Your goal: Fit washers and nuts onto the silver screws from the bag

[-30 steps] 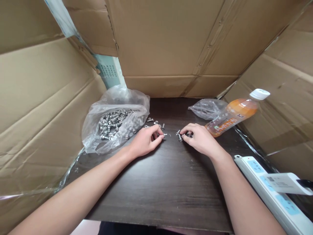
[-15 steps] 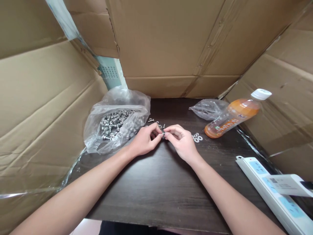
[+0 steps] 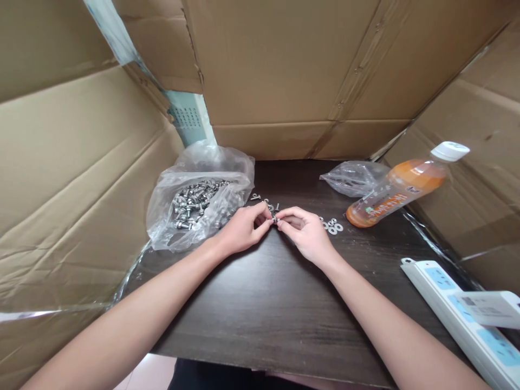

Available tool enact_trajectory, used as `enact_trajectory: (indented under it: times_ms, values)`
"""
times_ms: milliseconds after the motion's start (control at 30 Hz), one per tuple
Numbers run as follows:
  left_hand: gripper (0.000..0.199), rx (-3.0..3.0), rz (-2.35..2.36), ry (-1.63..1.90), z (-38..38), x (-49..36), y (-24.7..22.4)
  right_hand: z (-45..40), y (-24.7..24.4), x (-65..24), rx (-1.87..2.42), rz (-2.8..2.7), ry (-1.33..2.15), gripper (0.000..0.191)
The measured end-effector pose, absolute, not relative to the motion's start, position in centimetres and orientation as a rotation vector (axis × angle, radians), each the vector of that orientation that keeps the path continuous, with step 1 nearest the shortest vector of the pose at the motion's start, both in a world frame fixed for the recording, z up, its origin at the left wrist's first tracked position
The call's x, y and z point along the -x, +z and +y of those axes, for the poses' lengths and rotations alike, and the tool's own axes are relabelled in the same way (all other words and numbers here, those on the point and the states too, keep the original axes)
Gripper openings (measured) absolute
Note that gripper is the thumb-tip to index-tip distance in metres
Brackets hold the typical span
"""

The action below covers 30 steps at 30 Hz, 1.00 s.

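Observation:
Between the fingertips of both hands is a small shiny bolt [image 3: 275, 220], mostly covered by the fingers; whether a washer sits on it I cannot tell. My left hand [image 3: 247, 228] pinches it from the left with thumb and forefinger. From the right, my right hand [image 3: 303, 232] pinches the same piece. A few loose bolts [image 3: 255, 197] lie on the table just beyond the fingers. Flat metal washers [image 3: 332, 229] lie in a small group to the right of my right hand.
An open clear plastic bag [image 3: 162, 216] full of bolts stands at left. Farther right are a smaller clear bag [image 3: 353, 176], a tilted orange drink bottle [image 3: 400, 189] and a white power strip [image 3: 450, 309]. Cardboard walls [image 3: 284, 65] surround the dark table [image 3: 252, 314].
The view has shifted slightly, so the scene sits a little differently. Both hands keep their pinch at the same place, and the metal piece between them has turned slightly.

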State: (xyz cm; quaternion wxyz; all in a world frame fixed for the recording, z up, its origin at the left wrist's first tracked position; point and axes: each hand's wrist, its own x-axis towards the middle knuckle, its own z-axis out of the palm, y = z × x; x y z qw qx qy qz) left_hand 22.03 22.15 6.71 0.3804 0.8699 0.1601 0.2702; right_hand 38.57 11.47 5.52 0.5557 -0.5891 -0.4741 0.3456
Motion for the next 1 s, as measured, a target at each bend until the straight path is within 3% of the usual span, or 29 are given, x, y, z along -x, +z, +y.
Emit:
enact_trajectory:
  times_ms: [267,533,1000]
  values:
    - [0.008,-2.246,0.381,0.705,22.12,-22.04,6.50,11.35,5.57,-38.93,1.395,-1.124,0.822,0.023]
    - [0.007,-2.227,0.371,0.709,22.32,-22.02,6.43,10.91,6.40,-38.18,1.424,-1.318,0.505,0.011]
    - [0.008,-2.227,0.328,0.751,22.03,-21.95,6.59,10.95,6.26,-38.51,1.412,-1.183,0.732,0.025]
